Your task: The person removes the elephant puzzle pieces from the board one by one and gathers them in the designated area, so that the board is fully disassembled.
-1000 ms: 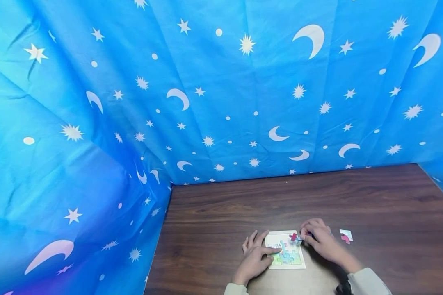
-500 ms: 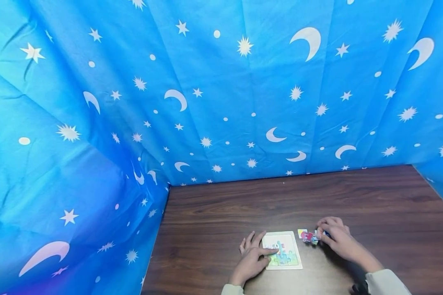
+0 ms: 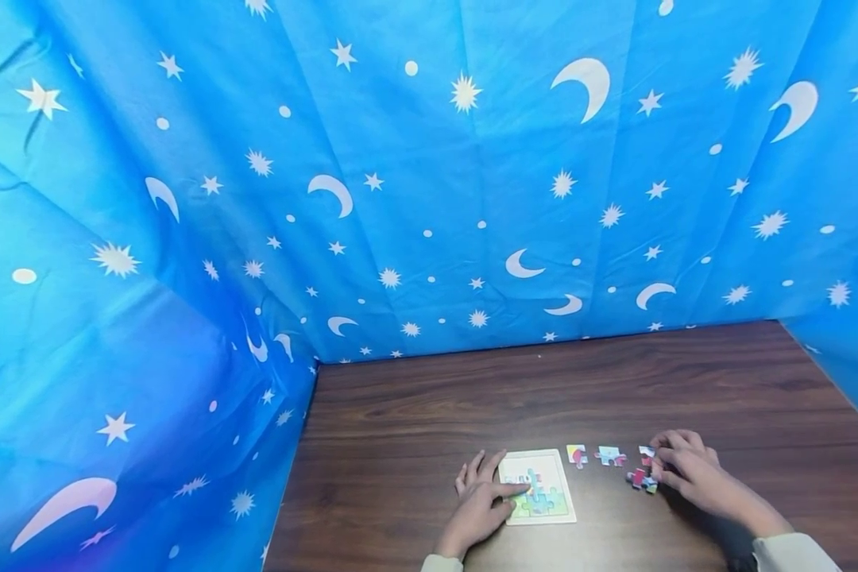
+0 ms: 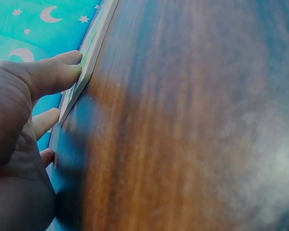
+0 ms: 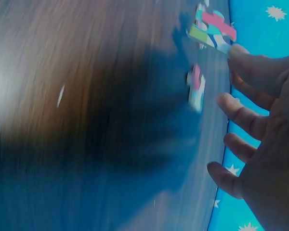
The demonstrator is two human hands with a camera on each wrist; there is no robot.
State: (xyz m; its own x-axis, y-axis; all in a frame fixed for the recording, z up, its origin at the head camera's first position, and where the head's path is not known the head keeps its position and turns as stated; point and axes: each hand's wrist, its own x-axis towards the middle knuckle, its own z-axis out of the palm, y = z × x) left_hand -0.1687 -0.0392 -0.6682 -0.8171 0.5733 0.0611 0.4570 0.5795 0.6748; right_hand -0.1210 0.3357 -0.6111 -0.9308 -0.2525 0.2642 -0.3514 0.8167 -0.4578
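Observation:
A jigsaw puzzle board point(image 3: 536, 516) with a pale frame lies on the table, its lower part filled with blue and green pieces. My left hand point(image 3: 475, 508) rests at its left side, index finger extended over the pieces and the others spread along the edge; in the left wrist view, the thumb meets the board's edge point(image 4: 89, 65). To the right, my right hand point(image 3: 697, 477) pinches a pink, green and blue puzzle piece point(image 5: 213, 30) between thumb and index finger, over the table. Another puzzle piece point(image 5: 196, 89) lies beneath, partly behind the fingers in the head view.
Between board and right hand lie a yellow and red puzzle piece point(image 3: 577, 455) and a light-blue puzzle piece point(image 3: 609, 455). The dark wooden table point(image 3: 429, 413) meets a blue star-and-moon curtain point(image 3: 436, 159) at its back and left.
My right hand has moved rightward from the board's upper right corner, leaving pieces spread in a row on the table. The left hand keeps its place on the board. The view has shifted slightly.

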